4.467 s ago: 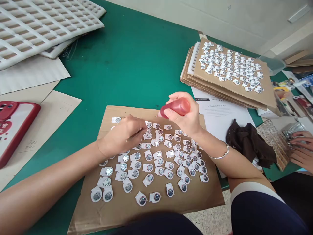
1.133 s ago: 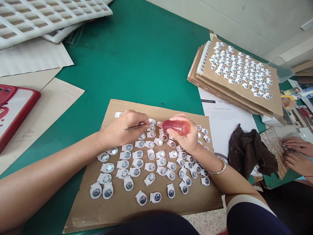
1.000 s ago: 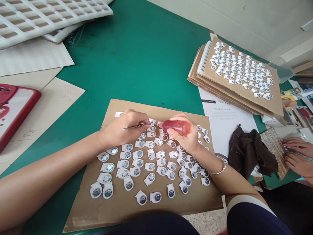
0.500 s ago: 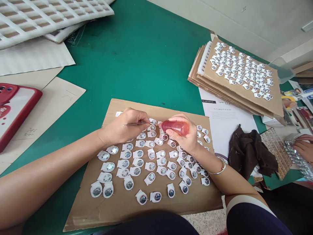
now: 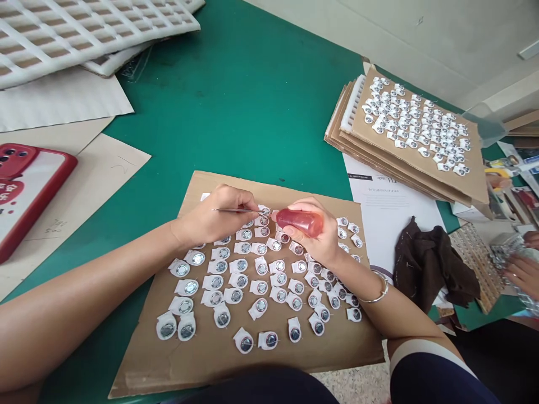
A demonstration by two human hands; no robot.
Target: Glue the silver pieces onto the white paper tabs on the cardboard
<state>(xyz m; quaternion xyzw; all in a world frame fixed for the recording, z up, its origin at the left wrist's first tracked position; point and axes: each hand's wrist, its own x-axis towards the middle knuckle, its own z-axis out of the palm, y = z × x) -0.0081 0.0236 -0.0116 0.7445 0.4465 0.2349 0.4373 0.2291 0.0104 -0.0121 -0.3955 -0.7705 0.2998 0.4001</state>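
A cardboard sheet (image 5: 269,359) bears several small round silver pieces on white tabs. My left hand (image 5: 221,216) is closed on thin metal tweezers (image 5: 233,210), whose tip is at a silver piece (image 5: 264,211) near the sheet's far edge. Wrapped round a red translucent squeeze bottle (image 5: 301,221), my right hand (image 5: 318,238) holds it nearly level. The bottle's nozzle points left, close to the tweezers' tip; whether they touch cannot be made out.
At the right back, stacked cardboard sheets (image 5: 357,146) carry more silver pieces. A brown cloth (image 5: 429,264) lies right of my right arm. A red-edged phone (image 5: 37,191) and white foam grids (image 5: 96,33) are at left. Another person's hand (image 5: 522,272) is at far right.
The view has shifted slightly. My right hand and the red bottle have moved a little left, and the bottle is tilted a bit differently. The other person's hand has moved.
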